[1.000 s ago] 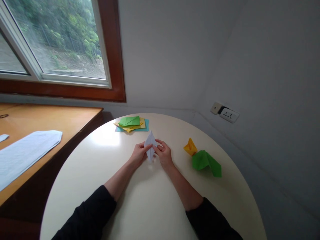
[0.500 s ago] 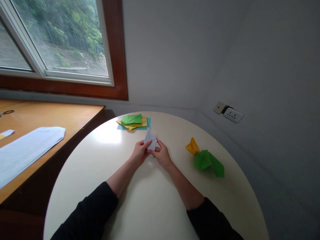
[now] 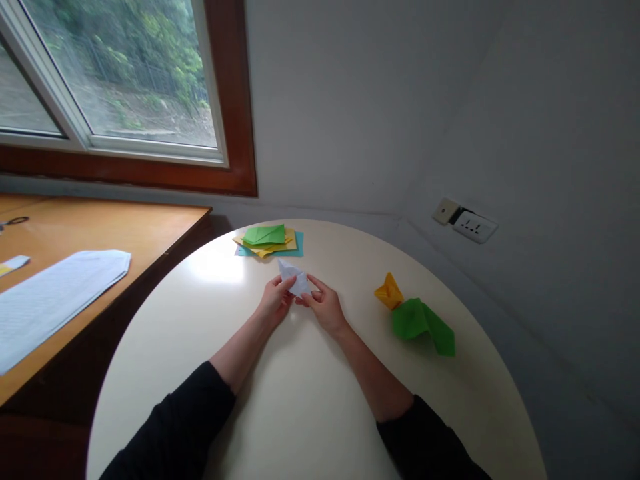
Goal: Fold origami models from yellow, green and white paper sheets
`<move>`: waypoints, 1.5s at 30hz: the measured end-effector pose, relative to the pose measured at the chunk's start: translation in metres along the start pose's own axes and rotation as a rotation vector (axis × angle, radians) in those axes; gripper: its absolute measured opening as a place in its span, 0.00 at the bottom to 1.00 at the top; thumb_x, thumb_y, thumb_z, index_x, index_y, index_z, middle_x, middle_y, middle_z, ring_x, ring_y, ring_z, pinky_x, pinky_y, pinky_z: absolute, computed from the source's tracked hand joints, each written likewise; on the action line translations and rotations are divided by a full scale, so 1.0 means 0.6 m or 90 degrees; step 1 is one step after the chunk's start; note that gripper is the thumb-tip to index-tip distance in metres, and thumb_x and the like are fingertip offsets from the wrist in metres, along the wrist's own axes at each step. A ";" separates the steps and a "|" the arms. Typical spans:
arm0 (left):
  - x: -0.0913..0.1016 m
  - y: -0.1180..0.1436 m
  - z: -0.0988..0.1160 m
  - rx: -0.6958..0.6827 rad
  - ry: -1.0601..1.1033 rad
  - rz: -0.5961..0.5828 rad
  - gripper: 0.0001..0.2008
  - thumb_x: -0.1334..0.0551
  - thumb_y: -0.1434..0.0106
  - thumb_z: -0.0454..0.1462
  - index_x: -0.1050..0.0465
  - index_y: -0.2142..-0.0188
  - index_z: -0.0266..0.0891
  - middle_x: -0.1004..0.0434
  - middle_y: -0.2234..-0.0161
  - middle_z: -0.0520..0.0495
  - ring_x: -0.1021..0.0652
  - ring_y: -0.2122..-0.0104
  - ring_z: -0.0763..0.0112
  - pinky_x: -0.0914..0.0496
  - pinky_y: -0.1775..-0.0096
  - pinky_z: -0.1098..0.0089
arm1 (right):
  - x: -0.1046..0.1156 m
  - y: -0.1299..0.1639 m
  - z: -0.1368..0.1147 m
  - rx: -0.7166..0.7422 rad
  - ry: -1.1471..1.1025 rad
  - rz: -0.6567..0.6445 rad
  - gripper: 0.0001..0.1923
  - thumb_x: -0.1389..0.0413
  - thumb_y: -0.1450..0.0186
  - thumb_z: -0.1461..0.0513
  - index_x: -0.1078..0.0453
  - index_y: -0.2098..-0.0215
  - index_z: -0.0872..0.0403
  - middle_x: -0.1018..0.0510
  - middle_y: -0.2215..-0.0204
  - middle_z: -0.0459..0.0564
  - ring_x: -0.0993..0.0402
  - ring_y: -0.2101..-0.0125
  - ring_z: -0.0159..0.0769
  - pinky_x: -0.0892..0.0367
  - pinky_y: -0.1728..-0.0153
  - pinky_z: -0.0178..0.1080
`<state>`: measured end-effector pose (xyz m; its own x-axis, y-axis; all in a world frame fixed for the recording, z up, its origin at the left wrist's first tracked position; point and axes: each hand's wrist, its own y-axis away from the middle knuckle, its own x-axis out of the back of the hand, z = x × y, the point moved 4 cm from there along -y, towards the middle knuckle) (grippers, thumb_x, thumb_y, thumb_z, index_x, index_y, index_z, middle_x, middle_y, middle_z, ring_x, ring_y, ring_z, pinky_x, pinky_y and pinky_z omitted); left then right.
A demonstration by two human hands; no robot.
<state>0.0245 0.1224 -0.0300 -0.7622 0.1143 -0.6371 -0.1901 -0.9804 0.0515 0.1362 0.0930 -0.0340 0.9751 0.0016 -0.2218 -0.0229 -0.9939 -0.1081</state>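
A small folded white paper (image 3: 294, 279) is pinched between my two hands just above the round cream table (image 3: 310, 400). My left hand (image 3: 275, 301) grips its left side and my right hand (image 3: 325, 307) grips its right side. The paper's pointed tip leans toward the far left. Part of the paper is hidden behind my fingers. Both of my forearms reach in from the near edge in black sleeves.
A stack of green, yellow and blue paper sheets (image 3: 267, 240) lies at the table's far edge. A yellow folded figure (image 3: 389, 291) and a green folded paper (image 3: 423, 323) sit at the right. A wooden desk (image 3: 100, 233) with a white envelope (image 3: 55, 297) stands left.
The white paper went from an upright long diamond to a shorter shape tilted to the left. My hands shifted slightly away from me.
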 end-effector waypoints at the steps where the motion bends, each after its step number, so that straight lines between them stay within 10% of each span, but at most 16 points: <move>1: 0.003 -0.001 0.001 -0.006 0.012 0.008 0.14 0.30 0.58 0.35 0.29 0.72 0.31 0.24 0.76 0.47 0.27 0.79 0.74 0.34 0.77 0.74 | 0.000 0.000 -0.001 0.001 0.009 -0.001 0.34 0.37 0.52 0.59 0.38 0.48 0.56 0.21 0.78 0.44 0.23 0.75 0.37 0.26 0.66 0.43; 28: 0.033 -0.017 0.028 -0.030 0.127 0.111 0.05 0.42 0.42 0.28 0.29 0.72 0.32 0.22 0.73 0.44 0.22 0.72 0.72 0.29 0.66 0.72 | -0.010 0.011 -0.008 0.094 0.179 -0.088 0.28 0.45 0.44 0.64 0.39 0.45 0.53 0.28 0.78 0.39 0.30 0.76 0.28 0.30 0.65 0.38; 37: 0.026 -0.012 0.035 0.005 0.172 0.173 0.12 0.47 0.37 0.31 0.31 0.75 0.32 0.23 0.75 0.44 0.22 0.72 0.72 0.29 0.65 0.72 | -0.011 0.006 0.004 0.102 0.159 -0.096 0.27 0.46 0.44 0.64 0.37 0.45 0.52 0.24 0.58 0.49 0.28 0.72 0.28 0.29 0.64 0.37; 45: 0.028 -0.009 0.034 0.031 0.212 0.202 0.09 0.47 0.37 0.31 0.31 0.73 0.33 0.26 0.76 0.47 0.23 0.74 0.74 0.29 0.65 0.72 | -0.021 0.030 -0.014 0.251 0.421 -0.134 0.23 0.51 0.38 0.64 0.39 0.43 0.49 0.27 0.51 0.51 0.25 0.67 0.33 0.28 0.64 0.37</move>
<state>-0.0001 0.1331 -0.0254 -0.5484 -0.2557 -0.7961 -0.0141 -0.9491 0.3146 0.1253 0.0740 -0.0251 0.8937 -0.0035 0.4486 0.2204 -0.8675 -0.4459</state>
